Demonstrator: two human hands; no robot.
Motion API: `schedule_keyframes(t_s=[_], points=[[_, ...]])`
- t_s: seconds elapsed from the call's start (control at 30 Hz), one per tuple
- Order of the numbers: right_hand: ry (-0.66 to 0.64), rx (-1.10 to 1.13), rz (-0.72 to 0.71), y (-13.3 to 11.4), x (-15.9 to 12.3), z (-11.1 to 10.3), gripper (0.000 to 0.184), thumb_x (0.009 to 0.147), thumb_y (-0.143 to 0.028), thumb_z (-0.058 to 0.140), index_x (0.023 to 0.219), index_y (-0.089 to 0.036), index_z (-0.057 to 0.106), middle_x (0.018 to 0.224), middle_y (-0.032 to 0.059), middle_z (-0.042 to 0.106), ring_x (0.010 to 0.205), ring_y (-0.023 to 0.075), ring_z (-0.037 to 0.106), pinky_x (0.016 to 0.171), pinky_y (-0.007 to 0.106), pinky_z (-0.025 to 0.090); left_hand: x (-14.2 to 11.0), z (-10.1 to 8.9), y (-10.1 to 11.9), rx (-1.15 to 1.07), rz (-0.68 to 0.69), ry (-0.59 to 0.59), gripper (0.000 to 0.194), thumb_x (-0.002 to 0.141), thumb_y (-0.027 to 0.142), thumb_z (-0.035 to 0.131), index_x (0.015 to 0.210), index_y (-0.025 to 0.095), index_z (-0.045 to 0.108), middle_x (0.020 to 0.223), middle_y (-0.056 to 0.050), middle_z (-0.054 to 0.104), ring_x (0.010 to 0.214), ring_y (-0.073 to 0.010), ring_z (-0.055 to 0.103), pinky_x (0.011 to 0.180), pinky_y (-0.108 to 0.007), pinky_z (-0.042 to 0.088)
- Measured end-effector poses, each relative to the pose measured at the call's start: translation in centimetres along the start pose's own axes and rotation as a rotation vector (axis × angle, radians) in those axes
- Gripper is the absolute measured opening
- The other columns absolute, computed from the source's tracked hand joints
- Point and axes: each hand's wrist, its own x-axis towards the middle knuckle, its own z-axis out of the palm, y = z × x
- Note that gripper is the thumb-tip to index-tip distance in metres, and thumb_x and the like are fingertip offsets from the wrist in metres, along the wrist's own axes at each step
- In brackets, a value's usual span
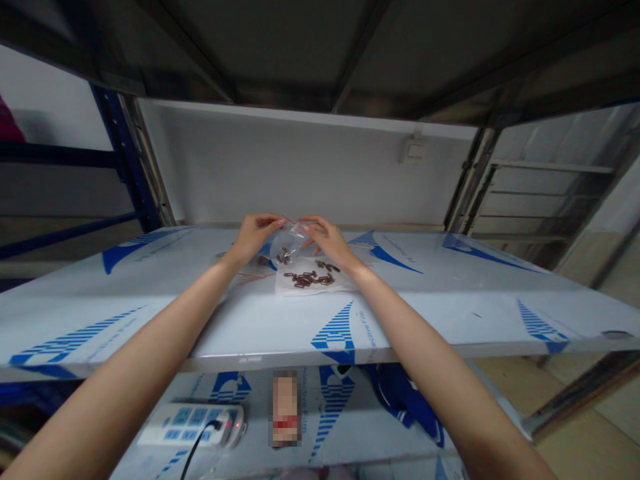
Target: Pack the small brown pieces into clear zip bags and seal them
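A small clear plastic bag (284, 244) hangs between my hands, with a few small brown pieces in its bottom. My left hand (256, 235) pinches its top edge from the left. On the other side, my right hand (327, 240) has thumb and fingers at the bag's upper right edge. Just below lies a white sheet (293, 288) bearing several small reddish-brown metal pieces (306, 279), shaped like little links. Some duller, brass-toned pieces (325, 265) lie at its right, partly under my right hand. Another clear bag (255, 267) with dark contents rests beside my left wrist.
The work shelf (240, 320) is covered in blue-printed protective film. A dark upper shelf (300, 53) hangs overhead. On the lower shelf are a power strip (185, 423) with a plugged black cable, a pixelated item (285, 408) and blue cloth (410, 400). Metal posts stand both sides.
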Motion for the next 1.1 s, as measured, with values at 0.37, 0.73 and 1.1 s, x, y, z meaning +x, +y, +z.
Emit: schedule_keyframes(t_s=[0.37, 0.73, 1.1], points=[[-0.312, -0.640, -0.049, -0.5, -1.1, 1.4, 0.015, 0.076, -0.034, 0.062, 0.083, -0.024, 0.070, 0.087, -0.0013, 0.069, 0.084, 0.0155, 0.060, 0.076, 0.025, 0.038, 0.3, -0.9, 0.1, -0.039, 0.014, 0.090, 0.047, 0.062, 0.058, 0.059, 0.072, 0.012, 0.066, 0.075, -0.007, 0.067, 0.076, -0.0186, 0.058, 0.072, -0.027, 0.044], [-0.408, -1.013, -0.134, -1.8, -1.3, 2.8, 0.010, 0.076, -0.028, 0.063, 0.078, -0.020, 0.070, 0.083, 0.0059, 0.069, 0.087, 0.0218, 0.061, 0.085, 0.037, 0.033, 0.2, -0.7, 0.0, -0.017, 0.012, -0.051, 0.053, 0.058, 0.064, 0.059, 0.067, 0.013, 0.065, 0.073, -0.007, 0.067, 0.072, -0.0173, 0.056, 0.071, -0.027, 0.043], [0.223, -0.218, -0.080, -1.8, 0.5, -0.9, 0.019, 0.074, -0.030, 0.062, 0.083, -0.015, 0.069, 0.086, 0.0046, 0.069, 0.076, 0.0130, 0.057, 0.070, 0.023, 0.040, 0.0, -0.4, 0.3, -0.090, 0.008, -0.084, 0.048, 0.055, 0.061, 0.065, 0.066, 0.014, 0.067, 0.065, -0.004, 0.065, 0.066, -0.0146, 0.053, 0.066, -0.025, 0.040]])
